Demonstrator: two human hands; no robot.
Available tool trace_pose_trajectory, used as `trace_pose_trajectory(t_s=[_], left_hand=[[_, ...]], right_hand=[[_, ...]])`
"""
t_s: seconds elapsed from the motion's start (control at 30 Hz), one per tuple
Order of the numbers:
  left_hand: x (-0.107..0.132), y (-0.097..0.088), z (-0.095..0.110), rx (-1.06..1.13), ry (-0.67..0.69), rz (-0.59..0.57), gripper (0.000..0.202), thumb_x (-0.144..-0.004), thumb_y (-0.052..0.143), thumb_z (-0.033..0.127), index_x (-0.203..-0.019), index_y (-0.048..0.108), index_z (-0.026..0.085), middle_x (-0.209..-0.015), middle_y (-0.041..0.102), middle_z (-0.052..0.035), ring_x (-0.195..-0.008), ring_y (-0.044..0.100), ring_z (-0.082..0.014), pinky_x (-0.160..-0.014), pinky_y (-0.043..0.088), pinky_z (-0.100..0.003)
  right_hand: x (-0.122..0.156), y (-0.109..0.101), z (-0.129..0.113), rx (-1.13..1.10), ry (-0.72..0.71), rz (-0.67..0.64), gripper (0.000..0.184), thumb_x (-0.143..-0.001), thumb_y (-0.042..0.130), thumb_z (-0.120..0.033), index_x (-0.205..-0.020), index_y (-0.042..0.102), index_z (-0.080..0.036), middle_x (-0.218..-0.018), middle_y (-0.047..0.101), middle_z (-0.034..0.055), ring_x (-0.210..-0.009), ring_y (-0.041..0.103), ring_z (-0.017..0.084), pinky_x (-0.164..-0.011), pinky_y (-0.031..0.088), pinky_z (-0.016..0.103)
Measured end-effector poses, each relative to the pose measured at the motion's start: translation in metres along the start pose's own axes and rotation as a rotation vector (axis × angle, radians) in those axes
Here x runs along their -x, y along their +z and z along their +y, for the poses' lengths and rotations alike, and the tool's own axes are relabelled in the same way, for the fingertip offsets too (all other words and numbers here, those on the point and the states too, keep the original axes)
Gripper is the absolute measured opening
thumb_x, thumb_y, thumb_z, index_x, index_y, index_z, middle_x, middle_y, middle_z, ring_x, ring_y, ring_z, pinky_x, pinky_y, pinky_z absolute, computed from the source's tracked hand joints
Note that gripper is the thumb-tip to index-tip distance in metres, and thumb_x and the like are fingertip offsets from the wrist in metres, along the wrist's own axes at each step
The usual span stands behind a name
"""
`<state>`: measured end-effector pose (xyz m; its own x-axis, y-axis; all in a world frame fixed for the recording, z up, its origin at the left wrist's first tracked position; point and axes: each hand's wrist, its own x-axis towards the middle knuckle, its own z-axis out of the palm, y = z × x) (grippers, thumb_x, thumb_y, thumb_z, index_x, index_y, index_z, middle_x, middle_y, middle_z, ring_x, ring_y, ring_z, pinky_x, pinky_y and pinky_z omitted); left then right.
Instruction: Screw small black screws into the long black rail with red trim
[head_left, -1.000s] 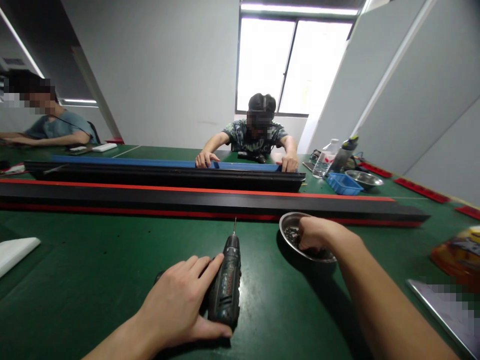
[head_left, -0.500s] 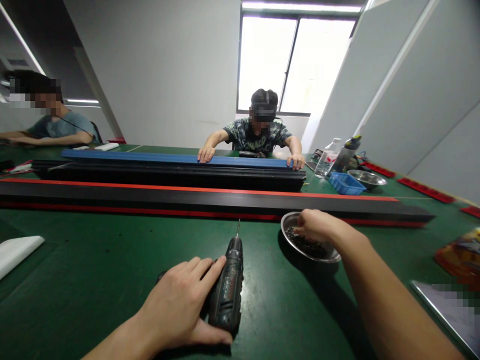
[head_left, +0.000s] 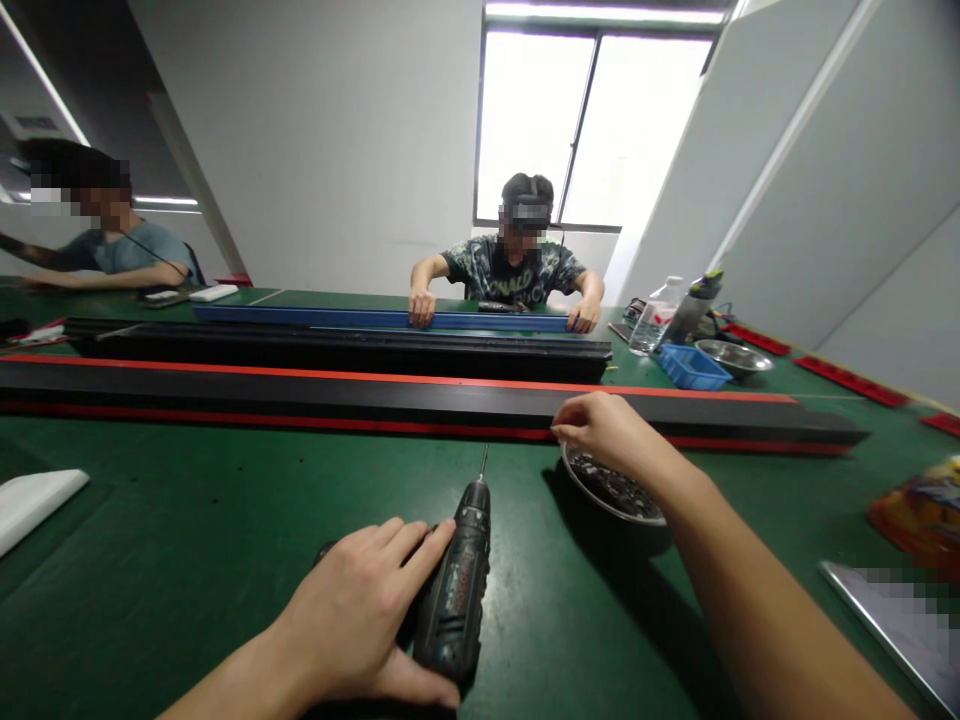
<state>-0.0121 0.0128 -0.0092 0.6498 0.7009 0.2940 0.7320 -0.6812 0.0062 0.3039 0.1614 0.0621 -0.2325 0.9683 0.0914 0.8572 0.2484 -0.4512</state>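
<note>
My left hand (head_left: 375,610) is wrapped over the grip side of a black cordless drill (head_left: 456,590), which lies on the table with its bit (head_left: 484,461) pointing away from me. My right hand (head_left: 600,432) hovers above the far left rim of a round metal bowl (head_left: 628,519), thumb and fingers pinched together. Whatever is between those fingertips is too small to make out. Small dark pieces that look like screws fill the bowl. Just beyond it lies a long black bar with red edges (head_left: 337,398), close to my right fingertips.
Long black profiles (head_left: 337,348) lie farther back. A co-worker opposite holds a blue profile (head_left: 495,321) with both hands; another person sits at the left. A blue basket (head_left: 694,368) and a water bottle (head_left: 656,316) stand at the right. A white object (head_left: 37,505) lies left.
My right hand has risen out of the bowl and moved left toward the black bar, fingers pinched. The drill has shifted slightly. The co-worker's blue profile has changed position.
</note>
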Motion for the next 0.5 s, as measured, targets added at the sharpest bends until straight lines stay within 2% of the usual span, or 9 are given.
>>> trace_pose_trajectory(t_s=[0.1, 0.17, 0.23, 0.33, 0.5], left_hand=[[0.001, 0.000, 0.000, 0.003, 0.007, 0.015, 0.121, -0.067, 0.056, 0.103, -0.142, 0.062, 0.009, -0.115, 0.076, -0.0201, -0.090, 0.074, -0.0347, -0.078, 0.061, -0.046], [0.001, 0.000, 0.000, 0.008, 0.020, 0.018, 0.120, -0.069, 0.054, 0.104, -0.141, 0.062, 0.008, -0.115, 0.076, -0.0200, -0.089, 0.074, -0.0341, -0.079, 0.060, -0.046], [0.001, 0.000, -0.001, 0.015, 0.029, 0.018, 0.119, -0.069, 0.054, 0.103, -0.141, 0.062, 0.009, -0.115, 0.076, -0.0194, -0.089, 0.074, -0.0336, -0.080, 0.060, -0.045], [0.001, -0.001, -0.001, 0.026, 0.024, 0.019, 0.119, -0.067, 0.055, 0.104, -0.142, 0.062, 0.012, -0.114, 0.076, -0.0185, -0.089, 0.074, -0.0328, -0.081, 0.060, -0.044], [0.000, -0.002, 0.000, 0.003, 0.030, -0.014, 0.118, -0.071, 0.052, 0.103, -0.140, 0.064, 0.008, -0.115, 0.076, -0.0203, -0.088, 0.074, -0.0338, -0.079, 0.061, -0.046]], right_hand=[[0.001, 0.026, -0.027, -0.231, -0.088, 0.046, 0.015, -0.087, 0.074, -0.031, -0.085, 0.084, -0.019, -0.082, 0.081, 0.0060, -0.073, 0.072, 0.021, -0.071, 0.051, 0.028], [0.003, 0.049, -0.043, -0.383, -0.096, 0.096, 0.029, -0.092, 0.070, -0.044, -0.088, 0.084, -0.019, -0.082, 0.081, 0.0065, -0.073, 0.073, 0.022, -0.071, 0.051, 0.029], [0.006, 0.072, -0.052, -0.434, -0.091, 0.176, 0.037, -0.098, 0.063, -0.049, -0.090, 0.084, -0.020, -0.088, 0.082, 0.0076, -0.080, 0.075, 0.023, -0.073, 0.051, 0.029], [0.008, 0.100, -0.047, -0.428, -0.013, 0.266, 0.044, -0.101, 0.056, -0.051, -0.089, 0.084, -0.019, -0.091, 0.083, 0.0094, -0.082, 0.075, 0.025, -0.074, 0.050, 0.030], [0.004, 0.124, -0.022, -0.590, 0.074, 0.249, 0.054, -0.102, 0.050, -0.056, -0.088, 0.083, -0.016, -0.093, 0.082, 0.0119, -0.077, 0.074, 0.024, -0.073, 0.053, 0.031]])
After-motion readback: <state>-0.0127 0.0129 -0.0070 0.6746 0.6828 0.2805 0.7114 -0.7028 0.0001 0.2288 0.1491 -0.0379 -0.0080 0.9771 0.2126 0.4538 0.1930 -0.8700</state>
